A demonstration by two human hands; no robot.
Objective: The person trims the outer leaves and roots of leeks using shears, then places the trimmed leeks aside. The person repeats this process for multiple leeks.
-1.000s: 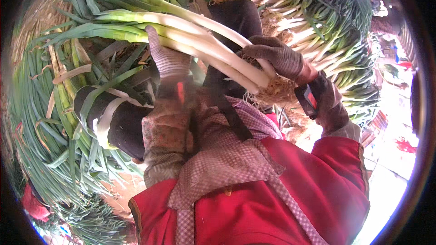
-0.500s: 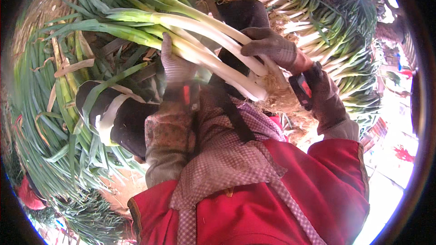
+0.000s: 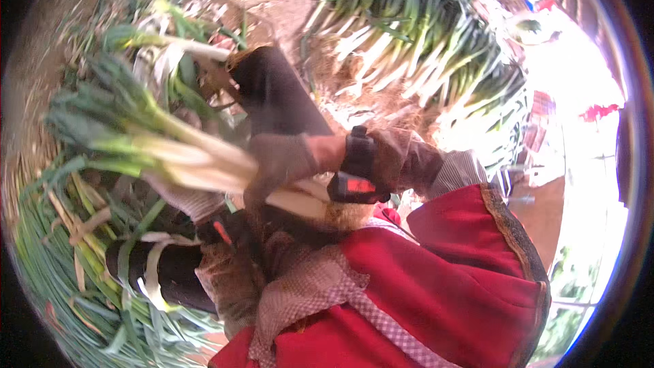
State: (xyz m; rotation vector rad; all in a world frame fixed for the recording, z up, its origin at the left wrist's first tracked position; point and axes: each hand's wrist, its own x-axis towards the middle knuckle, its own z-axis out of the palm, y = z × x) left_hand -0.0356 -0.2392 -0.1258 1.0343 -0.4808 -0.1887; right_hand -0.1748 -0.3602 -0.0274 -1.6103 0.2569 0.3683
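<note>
A bunch of green onions [image 3: 197,158] lies slantwise across my lap, leaves to the upper left and hairy roots to the lower right. My right hand [image 3: 283,163], in a greyish glove, is wrapped over the white stalks around their middle. Below the bunch, where white turns to green, my left hand [image 3: 182,197] grips it in a striped glove; its fingers are partly hidden by the stalks. Both hands and the bunch are smeared by motion. A dark band with a red-marked block sits on each wrist.
Long green leaves [image 3: 51,252] are heaped at the left. A row of green onions [image 3: 409,48] lies at the far right, roots toward me. One loose green onion [image 3: 191,46] rests beyond my dark-clad leg [image 3: 279,92]. Leaf scraps litter the ground.
My right hand has slid from near the root end to the middle of the stalks. The bunch has come lower and closer to my body. The whole view has turned.
</note>
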